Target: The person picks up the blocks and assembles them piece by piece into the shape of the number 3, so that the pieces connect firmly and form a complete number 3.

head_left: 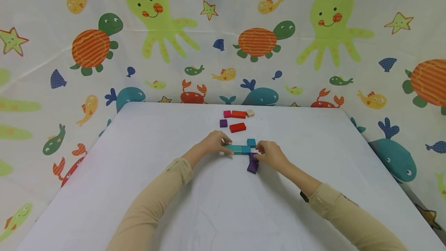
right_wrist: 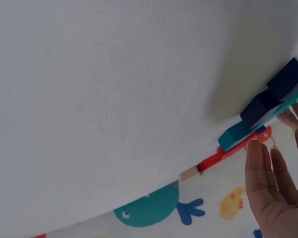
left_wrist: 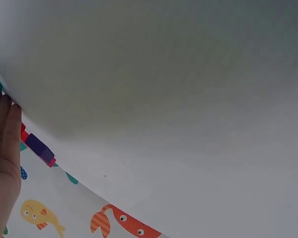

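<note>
Teal block [head_left: 235, 150] lies mid-surface between the two hands, long axis running 9 to 3 o'clock. Blue cube [head_left: 246, 150] abuts its 3 o'clock end in line; second blue cube [head_left: 251, 143] just beside that at 1. Two purple blocks trail toward 5, upper one [head_left: 252, 156], lower one [head_left: 253, 167] skewed.

Left hand [head_left: 215, 142] at 9: grip pinches the teal block's end. Right hand [head_left: 273, 154] at 3: grip loose, thumb touching the upper purple block.

White surface [head_left: 313, 138] opens broadly toward 6, with room at 9 and 3; far edge at 12, beyond red blocks [head_left: 238, 128].

Teal block: flat-faced, plain, smooth-looking, greener than the cube. Purple cube [head_left: 223, 123] at 11. Sea-creature cloth [head_left: 223, 7] behind.
</note>
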Action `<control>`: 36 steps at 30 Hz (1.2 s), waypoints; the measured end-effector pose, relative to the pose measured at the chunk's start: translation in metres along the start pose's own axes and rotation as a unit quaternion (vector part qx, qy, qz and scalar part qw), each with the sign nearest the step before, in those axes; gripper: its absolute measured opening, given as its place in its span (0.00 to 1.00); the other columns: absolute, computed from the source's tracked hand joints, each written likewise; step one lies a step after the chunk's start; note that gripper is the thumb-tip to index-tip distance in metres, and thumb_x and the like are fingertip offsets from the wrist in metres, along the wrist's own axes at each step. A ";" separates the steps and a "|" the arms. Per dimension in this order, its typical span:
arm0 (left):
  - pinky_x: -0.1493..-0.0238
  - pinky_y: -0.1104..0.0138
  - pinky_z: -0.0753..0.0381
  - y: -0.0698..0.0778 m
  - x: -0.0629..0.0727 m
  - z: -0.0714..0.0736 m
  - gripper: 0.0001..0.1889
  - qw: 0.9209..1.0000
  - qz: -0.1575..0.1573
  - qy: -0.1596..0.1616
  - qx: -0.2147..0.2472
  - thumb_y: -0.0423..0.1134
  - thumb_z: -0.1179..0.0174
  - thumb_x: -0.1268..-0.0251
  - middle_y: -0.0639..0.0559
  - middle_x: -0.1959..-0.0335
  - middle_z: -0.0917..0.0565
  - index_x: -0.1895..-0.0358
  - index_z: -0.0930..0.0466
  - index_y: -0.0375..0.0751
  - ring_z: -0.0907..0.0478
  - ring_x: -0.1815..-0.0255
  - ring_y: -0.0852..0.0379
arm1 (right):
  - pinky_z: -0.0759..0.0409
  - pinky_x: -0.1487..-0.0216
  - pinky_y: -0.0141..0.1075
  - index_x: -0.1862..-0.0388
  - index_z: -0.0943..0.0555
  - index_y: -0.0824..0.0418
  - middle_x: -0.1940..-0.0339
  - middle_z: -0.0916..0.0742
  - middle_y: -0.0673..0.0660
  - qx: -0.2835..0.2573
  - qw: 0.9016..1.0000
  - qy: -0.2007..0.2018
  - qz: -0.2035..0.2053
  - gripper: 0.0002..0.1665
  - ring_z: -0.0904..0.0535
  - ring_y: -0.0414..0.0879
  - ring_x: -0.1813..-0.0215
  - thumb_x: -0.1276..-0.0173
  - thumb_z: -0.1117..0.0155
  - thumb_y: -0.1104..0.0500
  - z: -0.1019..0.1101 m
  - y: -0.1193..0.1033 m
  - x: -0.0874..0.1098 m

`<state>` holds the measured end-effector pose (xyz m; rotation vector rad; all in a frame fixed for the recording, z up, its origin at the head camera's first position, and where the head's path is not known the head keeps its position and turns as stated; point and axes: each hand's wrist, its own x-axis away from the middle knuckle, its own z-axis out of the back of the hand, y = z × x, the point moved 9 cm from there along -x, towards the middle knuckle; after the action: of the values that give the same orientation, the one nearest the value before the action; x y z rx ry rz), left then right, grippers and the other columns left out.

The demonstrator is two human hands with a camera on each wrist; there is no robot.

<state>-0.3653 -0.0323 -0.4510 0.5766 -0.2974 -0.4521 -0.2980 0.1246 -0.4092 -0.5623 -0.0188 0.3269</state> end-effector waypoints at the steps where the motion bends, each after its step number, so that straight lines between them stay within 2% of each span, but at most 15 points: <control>1: 0.58 0.70 0.20 0.000 -0.001 0.001 0.25 1.000 -0.005 0.002 0.000 0.48 0.28 0.51 0.50 0.59 0.14 0.49 0.18 0.41 0.22 0.60 0.57 | 0.20 0.60 0.37 0.59 0.19 0.70 0.68 0.16 0.59 0.000 1.000 0.001 -0.003 0.13 0.24 0.47 0.65 0.41 0.32 0.63 0.001 0.001 -0.002; 4: 0.58 0.69 0.20 0.000 -0.002 0.002 0.25 1.000 -0.013 0.005 -0.003 0.50 0.30 0.50 0.51 0.62 0.14 0.49 0.17 0.42 0.21 0.61 0.58 | 0.20 0.60 0.37 0.58 0.20 0.70 0.66 0.16 0.60 0.001 1.000 0.004 -0.012 0.14 0.24 0.48 0.64 0.40 0.33 0.63 0.002 0.004 -0.010; 8: 0.58 0.69 0.21 0.002 -0.002 0.007 0.23 1.000 -0.016 0.017 0.003 0.50 0.31 0.47 0.51 0.64 0.14 0.50 0.17 0.42 0.21 0.62 0.58 | 0.19 0.59 0.37 0.56 0.20 0.69 0.65 0.15 0.61 0.009 1.000 0.002 -0.005 0.14 0.23 0.49 0.62 0.39 0.34 0.62 0.001 0.007 -0.021; 13: 0.59 0.70 0.22 0.002 -0.003 0.019 0.17 0.998 -0.020 0.059 -0.005 0.47 0.35 0.42 0.51 0.64 0.14 0.52 0.16 0.42 0.22 0.64 0.58 | 0.20 0.54 0.41 0.55 0.20 0.69 0.60 0.15 0.62 0.015 0.999 -0.016 0.044 0.14 0.22 0.53 0.58 0.37 0.36 0.62 0.000 0.004 -0.039; 14: 0.60 0.70 0.22 0.002 -0.003 0.023 0.17 0.997 -0.019 0.071 -0.007 0.46 0.35 0.41 0.51 0.64 0.14 0.53 0.16 0.42 0.22 0.64 0.58 | 0.20 0.54 0.40 0.54 0.20 0.68 0.59 0.15 0.62 0.013 0.997 -0.013 0.070 0.16 0.22 0.52 0.57 0.36 0.36 0.59 -0.003 0.009 -0.047; 17: 0.61 0.71 0.22 -0.001 -0.006 0.032 0.15 0.994 -0.011 0.103 -0.015 0.44 0.36 0.40 0.50 0.63 0.14 0.53 0.15 0.41 0.23 0.64 0.57 | 0.20 0.50 0.41 0.51 0.21 0.67 0.55 0.15 0.62 0.026 0.996 -0.018 0.088 0.17 0.22 0.53 0.53 0.35 0.37 0.58 -0.003 0.009 -0.059; 20: 0.59 0.69 0.22 -0.003 -0.008 0.042 0.15 0.992 0.003 0.124 -0.021 0.43 0.38 0.38 0.49 0.61 0.14 0.52 0.16 0.41 0.23 0.60 0.55 | 0.21 0.47 0.43 0.49 0.22 0.68 0.53 0.16 0.63 0.042 0.994 -0.021 0.094 0.19 0.21 0.54 0.50 0.35 0.37 0.58 -0.003 0.008 -0.070; 21: 0.57 0.68 0.21 -0.005 -0.008 0.045 0.15 0.991 0.009 0.130 -0.023 0.43 0.38 0.38 0.48 0.60 0.15 0.51 0.16 0.41 0.23 0.59 0.55 | 0.22 0.45 0.46 0.48 0.22 0.69 0.52 0.16 0.65 0.051 0.995 -0.028 0.080 0.19 0.22 0.56 0.49 0.35 0.37 0.61 0.000 0.002 -0.069; 24: 0.52 0.64 0.21 -0.006 -0.010 0.055 0.16 0.988 0.021 0.149 -0.028 0.42 0.39 0.37 0.47 0.56 0.15 0.49 0.18 0.40 0.23 0.54 0.52 | 0.23 0.44 0.47 0.47 0.23 0.70 0.51 0.17 0.66 0.063 0.994 -0.024 0.090 0.20 0.22 0.58 0.48 0.36 0.37 0.62 0.003 0.002 -0.078; 29: 0.46 0.61 0.23 -0.007 -0.015 0.067 0.17 0.981 0.018 0.187 -0.053 0.39 0.38 0.37 0.44 0.51 0.16 0.47 0.20 0.39 0.21 0.52 0.49 | 0.27 0.39 0.50 0.45 0.24 0.69 0.48 0.18 0.67 0.070 0.993 -0.021 0.095 0.22 0.24 0.60 0.44 0.37 0.36 0.61 0.006 0.004 -0.094; 33: 0.46 0.60 0.23 -0.011 -0.018 0.072 0.19 0.975 0.023 0.210 -0.066 0.39 0.38 0.38 0.43 0.49 0.17 0.44 0.21 0.38 0.20 0.52 0.48 | 0.32 0.35 0.51 0.41 0.27 0.66 0.39 0.23 0.66 0.077 0.993 -0.047 0.075 0.25 0.30 0.60 0.35 0.36 0.36 0.60 0.002 0.009 -0.104; 36: 0.44 0.59 0.24 -0.015 -0.022 0.072 0.21 0.975 0.034 0.212 -0.060 0.38 0.38 0.38 0.42 0.47 0.18 0.42 0.23 0.38 0.22 0.49 0.47 | 0.35 0.33 0.52 0.39 0.28 0.65 0.35 0.27 0.67 0.080 0.992 -0.069 0.069 0.27 0.33 0.61 0.32 0.35 0.36 0.59 -0.004 0.012 -0.109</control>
<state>-0.4169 -0.0656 -0.4054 0.5291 0.1172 -0.2698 -0.4046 0.0983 -0.4106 -0.3811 -0.0858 0.4974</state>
